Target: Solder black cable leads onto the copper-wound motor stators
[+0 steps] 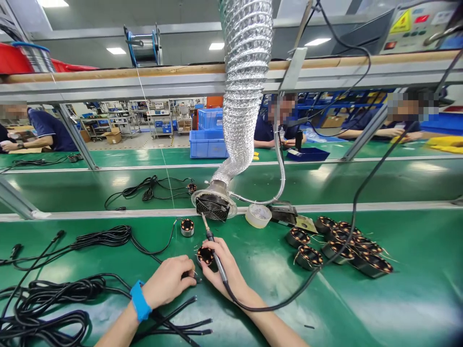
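Your left hand is closed on a black cable end, just beside the wound motor stator at your right hand, which grips a soldering iron angled toward the fume extractor fan. Farther right, more wound stators cluster on the green bench.

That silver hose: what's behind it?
Blue plastic crates show beside the silver hose, on its left; whatever stands directly behind it is covered and cannot be seen.
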Available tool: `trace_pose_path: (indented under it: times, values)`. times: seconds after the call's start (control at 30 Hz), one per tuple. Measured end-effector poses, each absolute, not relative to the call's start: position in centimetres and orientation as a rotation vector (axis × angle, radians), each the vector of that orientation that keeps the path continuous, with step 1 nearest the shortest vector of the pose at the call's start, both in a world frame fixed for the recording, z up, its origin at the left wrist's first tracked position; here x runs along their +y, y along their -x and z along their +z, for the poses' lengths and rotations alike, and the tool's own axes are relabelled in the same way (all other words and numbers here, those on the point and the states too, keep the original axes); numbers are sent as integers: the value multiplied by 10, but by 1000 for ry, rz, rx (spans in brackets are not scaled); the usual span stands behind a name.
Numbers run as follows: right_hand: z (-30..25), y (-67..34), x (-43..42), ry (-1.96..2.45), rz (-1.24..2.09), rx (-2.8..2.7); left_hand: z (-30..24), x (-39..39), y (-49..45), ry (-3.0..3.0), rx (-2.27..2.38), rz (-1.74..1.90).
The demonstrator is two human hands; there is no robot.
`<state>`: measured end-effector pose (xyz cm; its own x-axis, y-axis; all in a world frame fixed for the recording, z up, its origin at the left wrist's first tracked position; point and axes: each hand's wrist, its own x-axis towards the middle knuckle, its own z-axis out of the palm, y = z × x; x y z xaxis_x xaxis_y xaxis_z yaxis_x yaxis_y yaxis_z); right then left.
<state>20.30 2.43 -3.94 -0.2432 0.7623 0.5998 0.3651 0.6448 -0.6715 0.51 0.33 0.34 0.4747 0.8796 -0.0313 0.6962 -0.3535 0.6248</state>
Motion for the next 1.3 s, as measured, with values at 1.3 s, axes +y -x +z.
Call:
trace_pose_path:
  times: [1.3]
  values:
    - [-18, -150, 21, 773, 821, -1380, 13, 20, 3, -1480, 1234, 1124]
